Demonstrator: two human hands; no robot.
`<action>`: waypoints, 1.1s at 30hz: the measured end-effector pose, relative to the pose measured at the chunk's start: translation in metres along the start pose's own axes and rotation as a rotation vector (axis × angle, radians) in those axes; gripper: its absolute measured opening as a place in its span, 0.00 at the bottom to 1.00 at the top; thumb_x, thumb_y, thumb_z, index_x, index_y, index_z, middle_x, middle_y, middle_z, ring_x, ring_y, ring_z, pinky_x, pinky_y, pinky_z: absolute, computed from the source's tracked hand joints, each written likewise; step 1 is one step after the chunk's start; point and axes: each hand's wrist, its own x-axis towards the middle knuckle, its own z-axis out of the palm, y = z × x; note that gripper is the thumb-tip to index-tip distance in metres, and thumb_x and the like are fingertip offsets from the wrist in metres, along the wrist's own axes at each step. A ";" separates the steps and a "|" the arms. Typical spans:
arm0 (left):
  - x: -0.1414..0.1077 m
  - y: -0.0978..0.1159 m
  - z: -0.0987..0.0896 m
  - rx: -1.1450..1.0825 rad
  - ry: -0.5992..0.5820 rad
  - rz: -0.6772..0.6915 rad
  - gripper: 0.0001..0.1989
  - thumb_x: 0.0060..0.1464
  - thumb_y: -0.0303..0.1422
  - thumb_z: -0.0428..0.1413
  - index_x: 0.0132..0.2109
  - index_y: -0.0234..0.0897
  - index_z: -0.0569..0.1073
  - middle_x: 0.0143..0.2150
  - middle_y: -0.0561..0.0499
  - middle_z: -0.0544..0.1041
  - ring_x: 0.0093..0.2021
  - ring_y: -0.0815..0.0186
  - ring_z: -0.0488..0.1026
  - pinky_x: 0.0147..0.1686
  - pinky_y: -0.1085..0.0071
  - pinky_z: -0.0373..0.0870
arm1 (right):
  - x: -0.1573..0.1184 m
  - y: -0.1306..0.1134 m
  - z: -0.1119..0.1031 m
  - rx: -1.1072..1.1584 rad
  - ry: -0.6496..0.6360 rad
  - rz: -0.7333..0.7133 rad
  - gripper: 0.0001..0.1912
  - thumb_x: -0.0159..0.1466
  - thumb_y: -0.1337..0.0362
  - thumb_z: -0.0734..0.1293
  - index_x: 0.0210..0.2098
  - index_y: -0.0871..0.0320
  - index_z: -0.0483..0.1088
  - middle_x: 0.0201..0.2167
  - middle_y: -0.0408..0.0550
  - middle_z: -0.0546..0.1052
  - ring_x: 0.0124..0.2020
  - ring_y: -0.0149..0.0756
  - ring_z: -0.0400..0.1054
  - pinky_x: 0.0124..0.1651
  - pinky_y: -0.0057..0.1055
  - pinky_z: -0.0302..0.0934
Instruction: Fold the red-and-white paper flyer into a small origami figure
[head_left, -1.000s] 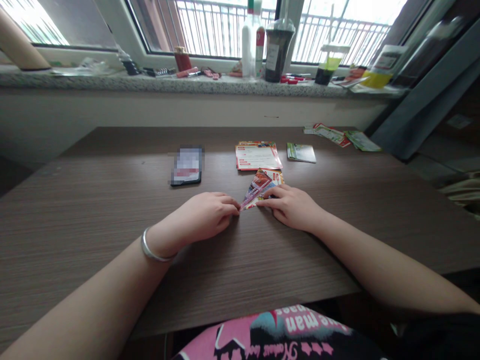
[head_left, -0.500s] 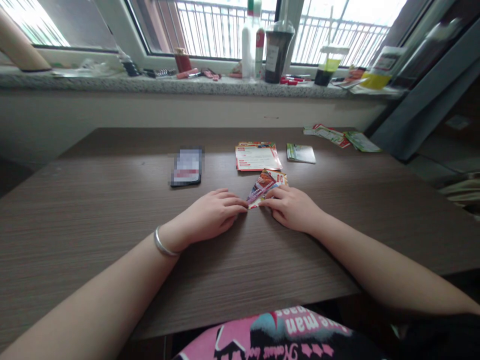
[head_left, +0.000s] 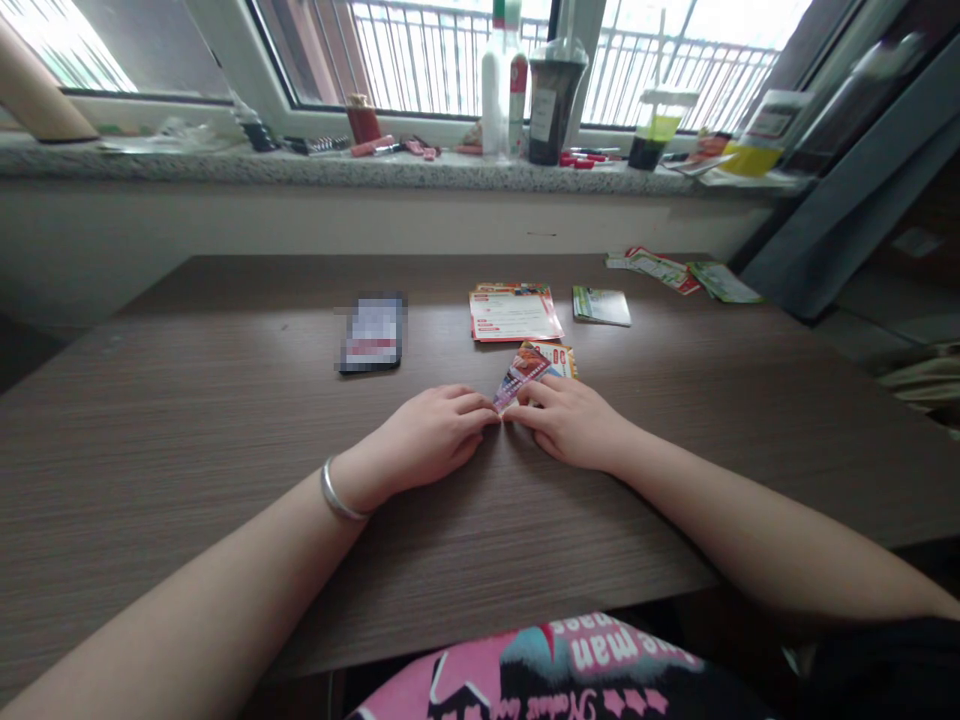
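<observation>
A colourful printed paper [head_left: 529,368], partly folded over, lies on the brown table [head_left: 420,560] in front of me. My left hand [head_left: 439,430] has its fingers together, with the fingertips at the paper's lower left corner. From the right, my right hand [head_left: 570,420] presses on the paper's lower part, its fingertips close to those of the left. The fingers cover the paper's lower edge. Just behind it lies a stack of white and red printed cards [head_left: 516,315].
A phone with a blurred screen [head_left: 373,333] lies to the left. A small pile of cards [head_left: 602,306] is right of the stack, and loose cards [head_left: 664,270] lie at the back right. Bottles and cups, including a dark cup [head_left: 551,105], stand on the windowsill [head_left: 420,172].
My right hand has moved slightly left, its fingertips now nearer the paper's lower corner. My left hand has shifted a little to the right. The paper's folded part has changed shape slightly.
</observation>
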 end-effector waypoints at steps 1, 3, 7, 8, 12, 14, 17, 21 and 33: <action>0.000 0.000 0.000 -0.001 0.000 -0.004 0.14 0.62 0.28 0.48 0.51 0.36 0.74 0.49 0.47 0.77 0.49 0.60 0.72 0.52 0.61 0.71 | 0.000 0.001 -0.001 -0.007 -0.006 0.004 0.17 0.65 0.66 0.60 0.52 0.52 0.70 0.46 0.53 0.73 0.46 0.44 0.62 0.45 0.37 0.57; 0.000 0.001 0.000 -0.007 -0.001 -0.010 0.14 0.61 0.28 0.48 0.50 0.36 0.74 0.49 0.46 0.77 0.49 0.61 0.72 0.52 0.62 0.71 | -0.001 0.002 -0.001 -0.019 -0.012 0.018 0.17 0.65 0.66 0.60 0.51 0.53 0.71 0.45 0.52 0.73 0.46 0.43 0.63 0.45 0.37 0.57; -0.002 0.001 0.000 -0.019 -0.007 -0.012 0.14 0.61 0.28 0.49 0.51 0.37 0.74 0.50 0.46 0.76 0.49 0.61 0.72 0.52 0.62 0.71 | -0.005 0.008 -0.003 -0.016 -0.002 0.030 0.16 0.66 0.67 0.60 0.50 0.54 0.72 0.45 0.52 0.73 0.45 0.42 0.64 0.44 0.35 0.58; -0.002 0.001 0.000 -0.021 -0.008 -0.014 0.14 0.61 0.28 0.49 0.51 0.37 0.74 0.50 0.47 0.76 0.49 0.61 0.72 0.52 0.62 0.71 | -0.006 0.009 -0.003 -0.010 -0.001 0.029 0.16 0.65 0.67 0.60 0.50 0.53 0.72 0.45 0.51 0.74 0.45 0.41 0.64 0.44 0.35 0.58; -0.002 0.000 0.000 -0.030 -0.014 -0.026 0.14 0.61 0.28 0.49 0.50 0.37 0.74 0.51 0.47 0.76 0.49 0.61 0.72 0.52 0.61 0.70 | -0.009 0.011 -0.006 -0.001 -0.010 0.073 0.15 0.66 0.66 0.59 0.48 0.52 0.73 0.44 0.50 0.75 0.44 0.41 0.66 0.43 0.34 0.58; -0.002 0.000 -0.001 -0.033 -0.014 -0.032 0.13 0.61 0.28 0.48 0.49 0.37 0.74 0.50 0.47 0.76 0.49 0.61 0.72 0.52 0.61 0.70 | -0.010 0.011 -0.007 -0.013 -0.022 0.122 0.15 0.67 0.66 0.59 0.46 0.52 0.74 0.43 0.50 0.76 0.43 0.40 0.66 0.42 0.34 0.59; -0.002 0.000 -0.002 -0.042 -0.010 -0.039 0.12 0.61 0.27 0.49 0.47 0.37 0.75 0.49 0.47 0.77 0.48 0.61 0.73 0.52 0.61 0.70 | -0.012 0.012 -0.009 -0.010 -0.034 0.173 0.14 0.66 0.67 0.59 0.44 0.52 0.75 0.43 0.48 0.77 0.44 0.40 0.68 0.41 0.33 0.59; -0.003 0.000 -0.003 -0.052 -0.016 -0.035 0.11 0.60 0.27 0.49 0.45 0.36 0.75 0.48 0.46 0.77 0.48 0.62 0.73 0.51 0.62 0.71 | -0.015 0.016 -0.012 0.008 -0.041 0.221 0.14 0.66 0.67 0.59 0.40 0.52 0.77 0.43 0.46 0.78 0.44 0.38 0.70 0.41 0.32 0.60; -0.004 -0.001 -0.002 -0.068 -0.034 -0.044 0.09 0.60 0.26 0.49 0.42 0.37 0.74 0.46 0.47 0.77 0.48 0.62 0.73 0.50 0.64 0.71 | -0.027 0.042 -0.022 -0.133 -0.140 0.382 0.16 0.64 0.66 0.59 0.33 0.53 0.79 0.35 0.45 0.80 0.36 0.38 0.73 0.32 0.31 0.57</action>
